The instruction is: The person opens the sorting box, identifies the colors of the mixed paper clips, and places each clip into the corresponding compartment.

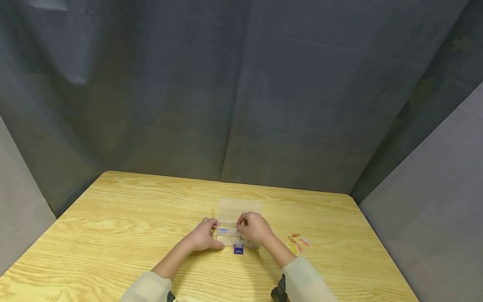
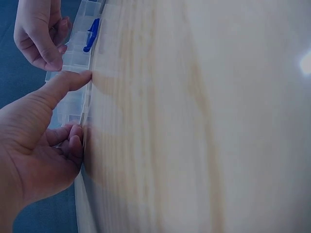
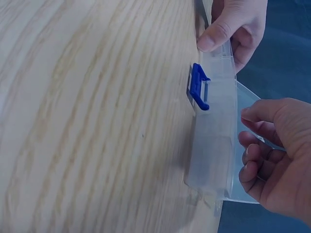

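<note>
A clear plastic compartment box (image 1: 228,240) lies on the table with its lid (image 1: 237,205) tipped back. Its blue latch (image 1: 238,249) hangs at the front edge. My left hand (image 1: 203,235) grips the box's left end, thumb at the front edge and fingers curled at the far side. Something small and blue (image 1: 222,230) lies in a left compartment. Over the middle of the box is my right hand (image 1: 255,227), its fingers (image 3: 252,165) curled and thumb and index finger close together. I cannot tell whether a small thing is between those fingertips.
Several paper clips (image 1: 299,247) in red, brown, yellow, pink and white lie loose right of the box, near my right forearm. The wooden table (image 1: 124,226) reaches back to a dark curtain (image 1: 181,105). Pale panels (image 1: 437,188) flank it.
</note>
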The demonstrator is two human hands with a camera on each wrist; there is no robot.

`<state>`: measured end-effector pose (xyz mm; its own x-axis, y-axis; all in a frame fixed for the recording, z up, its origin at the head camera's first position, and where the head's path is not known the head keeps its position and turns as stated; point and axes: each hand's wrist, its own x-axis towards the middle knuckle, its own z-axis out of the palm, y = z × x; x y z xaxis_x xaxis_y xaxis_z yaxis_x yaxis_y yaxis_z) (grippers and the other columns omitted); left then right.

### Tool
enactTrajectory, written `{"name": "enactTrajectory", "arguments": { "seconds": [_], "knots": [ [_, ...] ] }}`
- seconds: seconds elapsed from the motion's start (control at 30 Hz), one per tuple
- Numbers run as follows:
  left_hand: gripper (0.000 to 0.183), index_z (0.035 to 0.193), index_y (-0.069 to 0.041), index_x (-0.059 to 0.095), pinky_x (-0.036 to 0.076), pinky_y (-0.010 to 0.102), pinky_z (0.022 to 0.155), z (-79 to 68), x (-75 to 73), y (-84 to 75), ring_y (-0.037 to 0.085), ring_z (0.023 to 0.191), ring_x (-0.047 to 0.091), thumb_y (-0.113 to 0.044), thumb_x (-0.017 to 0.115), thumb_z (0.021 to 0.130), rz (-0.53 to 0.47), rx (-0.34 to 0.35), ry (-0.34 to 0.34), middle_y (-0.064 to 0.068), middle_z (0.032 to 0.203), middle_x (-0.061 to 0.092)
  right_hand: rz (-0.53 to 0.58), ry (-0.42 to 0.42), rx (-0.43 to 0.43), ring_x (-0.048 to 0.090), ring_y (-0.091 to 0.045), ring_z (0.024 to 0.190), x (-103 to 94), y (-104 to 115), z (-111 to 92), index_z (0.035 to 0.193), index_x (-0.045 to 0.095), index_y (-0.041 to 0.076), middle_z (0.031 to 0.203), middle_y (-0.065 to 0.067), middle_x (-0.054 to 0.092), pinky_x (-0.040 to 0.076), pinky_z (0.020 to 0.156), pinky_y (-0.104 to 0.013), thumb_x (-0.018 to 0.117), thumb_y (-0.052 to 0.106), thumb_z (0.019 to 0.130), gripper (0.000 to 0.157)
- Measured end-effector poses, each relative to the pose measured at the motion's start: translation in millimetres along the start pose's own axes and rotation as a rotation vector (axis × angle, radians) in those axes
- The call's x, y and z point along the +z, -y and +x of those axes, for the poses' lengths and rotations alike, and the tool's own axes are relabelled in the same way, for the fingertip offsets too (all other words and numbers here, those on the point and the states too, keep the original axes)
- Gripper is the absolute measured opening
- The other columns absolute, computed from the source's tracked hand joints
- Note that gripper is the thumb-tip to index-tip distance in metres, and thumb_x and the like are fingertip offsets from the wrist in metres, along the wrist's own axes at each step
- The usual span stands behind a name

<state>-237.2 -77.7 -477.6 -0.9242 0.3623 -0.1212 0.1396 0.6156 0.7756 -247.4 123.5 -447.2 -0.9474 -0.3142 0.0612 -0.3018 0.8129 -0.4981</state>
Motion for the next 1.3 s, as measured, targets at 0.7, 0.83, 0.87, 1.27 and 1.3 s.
{"name": "enactTrajectory", "arguments": {
  "seconds": [0.7,0.83,0.87,1.27,1.3],
  "knots": [
    [0.075,0.128,0.002,0.045,0.043,0.038,0.082,0.1,1.2,3.5,0.021,0.094,0.046,-0.025,0.082,0.068,0.005,0.011,-0.002,0.008,0.111,0.046,-0.026,-0.057,0.031,0.042,-0.011,0.057,-21.3,-24,-16,0.083,0.067,0.011,0.067,0.002,0.052,0.034,0.052,-0.025,0.063,0.018,0.087,0.009],
    [0.075,0.128,0.002,0.044,0.043,0.037,0.081,1.0,1.3,3.5,0.020,0.093,0.045,-0.025,0.082,0.069,0.011,0.014,0.002,0.008,0.112,0.046,-0.026,-0.067,0.047,0.042,-0.012,0.057,-26.4,-30,-20,0.084,0.068,0.011,0.068,0.002,0.052,0.034,0.052,-0.026,0.064,0.018,0.087,0.008],
    [0.075,0.128,0.002,0.044,0.043,0.037,0.081,1.0,1.2,3.3,0.020,0.094,0.045,-0.026,0.082,0.069,0.012,0.014,0.003,0.008,0.112,0.046,-0.028,-0.066,0.052,0.042,-0.012,0.058,-27.6,-32,-21,0.084,0.068,0.012,0.068,0.002,0.052,0.034,0.053,-0.026,0.064,0.018,0.087,0.008],
    [0.075,0.129,0.002,0.044,0.043,0.037,0.080,-0.7,-0.1,-1.7,0.021,0.095,0.046,-0.024,0.082,0.070,0.007,0.010,0.008,0.008,0.113,0.046,-0.032,-0.097,0.114,0.042,-0.012,0.060,-42.9,-56,-36,0.083,0.067,0.012,0.070,0.002,0.051,0.035,0.056,-0.026,0.065,0.017,0.086,0.007],
    [0.075,0.129,0.002,0.044,0.043,0.037,0.080,-0.6,0.0,-1.6,0.021,0.095,0.046,-0.024,0.082,0.070,0.008,0.011,0.007,0.009,0.113,0.046,-0.033,-0.099,0.122,0.042,-0.012,0.060,-44.4,-58,-37,0.083,0.067,0.012,0.070,0.002,0.051,0.035,0.056,-0.026,0.065,0.018,0.086,0.007]
  ]
}}
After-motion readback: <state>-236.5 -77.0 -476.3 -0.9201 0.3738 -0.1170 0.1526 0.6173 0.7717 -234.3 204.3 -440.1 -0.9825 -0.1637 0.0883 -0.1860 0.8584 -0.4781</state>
